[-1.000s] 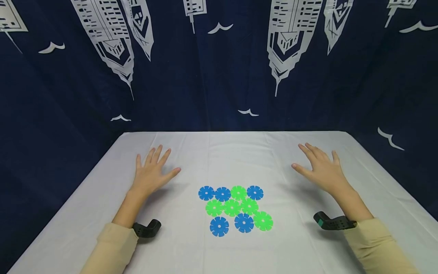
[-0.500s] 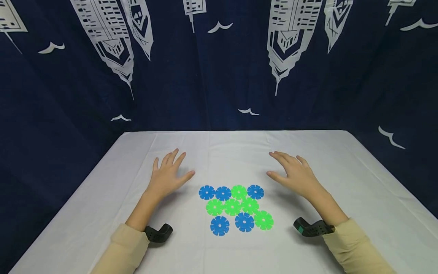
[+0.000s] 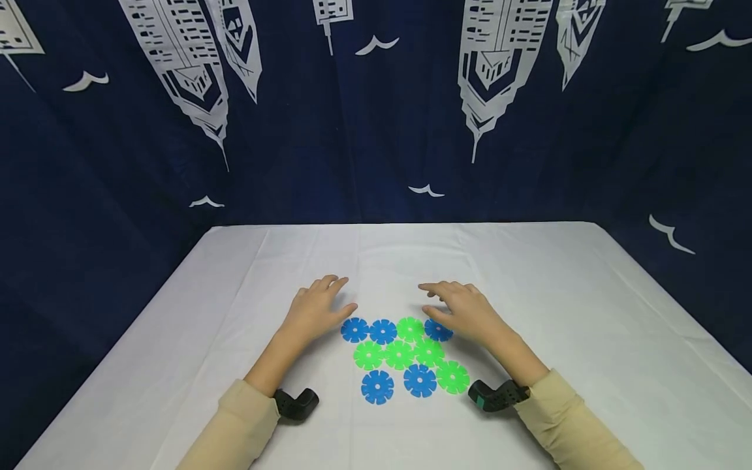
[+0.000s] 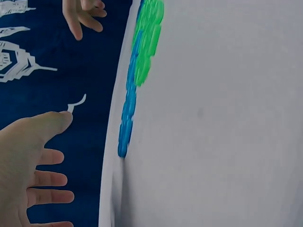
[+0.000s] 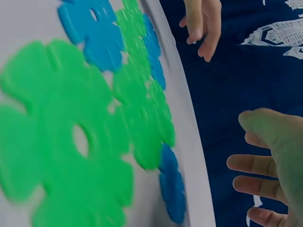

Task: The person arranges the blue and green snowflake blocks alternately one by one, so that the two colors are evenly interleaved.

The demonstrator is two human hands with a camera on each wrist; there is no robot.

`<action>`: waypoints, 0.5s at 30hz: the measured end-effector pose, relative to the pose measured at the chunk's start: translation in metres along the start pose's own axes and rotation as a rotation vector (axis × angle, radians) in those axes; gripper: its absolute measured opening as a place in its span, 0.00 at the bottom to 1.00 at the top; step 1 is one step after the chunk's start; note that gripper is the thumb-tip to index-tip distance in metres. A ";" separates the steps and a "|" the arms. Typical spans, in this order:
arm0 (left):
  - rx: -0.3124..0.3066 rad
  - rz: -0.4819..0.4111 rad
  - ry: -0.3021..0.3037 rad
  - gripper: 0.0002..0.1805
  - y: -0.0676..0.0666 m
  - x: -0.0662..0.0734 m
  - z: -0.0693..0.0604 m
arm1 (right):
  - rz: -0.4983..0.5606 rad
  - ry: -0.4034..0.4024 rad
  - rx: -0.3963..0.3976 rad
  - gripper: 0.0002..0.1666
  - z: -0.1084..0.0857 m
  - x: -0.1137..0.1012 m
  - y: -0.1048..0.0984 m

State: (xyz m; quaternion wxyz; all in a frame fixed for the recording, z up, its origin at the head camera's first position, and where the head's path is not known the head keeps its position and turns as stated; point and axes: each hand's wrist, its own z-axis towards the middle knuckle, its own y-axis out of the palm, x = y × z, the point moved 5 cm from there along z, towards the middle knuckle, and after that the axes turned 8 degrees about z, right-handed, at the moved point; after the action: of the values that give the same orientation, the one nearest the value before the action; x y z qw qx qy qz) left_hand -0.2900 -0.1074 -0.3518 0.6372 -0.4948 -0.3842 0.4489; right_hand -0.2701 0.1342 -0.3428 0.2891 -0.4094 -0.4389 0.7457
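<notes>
Several flat notched plastic discs lie in three rows on the white cloth, some blue and some green. My left hand (image 3: pixel 313 311) hovers just left of the upper-left blue disc (image 3: pixel 355 330), thumb apart from the other fingers, holding nothing. Over the upper-right blue disc (image 3: pixel 438 331) hangs my right hand (image 3: pixel 468 312), which hides a bit of that disc and is likewise holding nothing. A green disc (image 5: pixel 61 123) looms large in the right wrist view, beside the relaxed right hand (image 5: pixel 279 161). Its fingers, like those of the left hand (image 4: pixel 28 156), touch no disc there.
White cloth (image 3: pixel 282 261) covers the table around the discs. A dark blue curtain (image 3: pixel 352 143) with white building and bird prints hangs behind its far edge. Each wrist wears a black band, the left band (image 3: pixel 297 405) and the right band (image 3: pixel 496 396).
Both hands have moved inward from the sides and a little toward me, ending close to the top row of discs. Their fingers are less spread than before. The discs have stayed put.
</notes>
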 end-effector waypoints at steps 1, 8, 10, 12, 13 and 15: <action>-0.005 0.000 0.003 0.32 0.001 0.002 0.000 | 0.006 -0.006 -0.001 0.25 0.000 -0.002 0.003; -0.052 -0.060 0.014 0.28 0.007 0.010 0.001 | 0.008 -0.026 -0.005 0.20 -0.002 -0.010 0.023; -0.074 -0.086 0.027 0.27 0.009 0.010 0.000 | 0.015 -0.028 0.003 0.18 -0.002 -0.011 0.027; -0.096 -0.120 0.044 0.27 0.011 0.009 -0.002 | 0.028 -0.030 0.020 0.17 -0.003 -0.012 0.030; -0.106 -0.140 0.053 0.27 0.013 0.010 -0.002 | 0.033 -0.029 0.029 0.17 -0.004 -0.011 0.030; -0.122 -0.185 0.071 0.27 0.018 0.011 -0.002 | 0.047 -0.027 0.049 0.16 -0.006 -0.009 0.030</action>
State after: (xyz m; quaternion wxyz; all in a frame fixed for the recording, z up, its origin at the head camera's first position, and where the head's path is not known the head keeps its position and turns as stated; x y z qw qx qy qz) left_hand -0.2882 -0.0957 -0.3693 0.6577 -0.5108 -0.4321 0.3463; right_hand -0.2628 0.1159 -0.3682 0.2754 -0.4022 -0.4145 0.7685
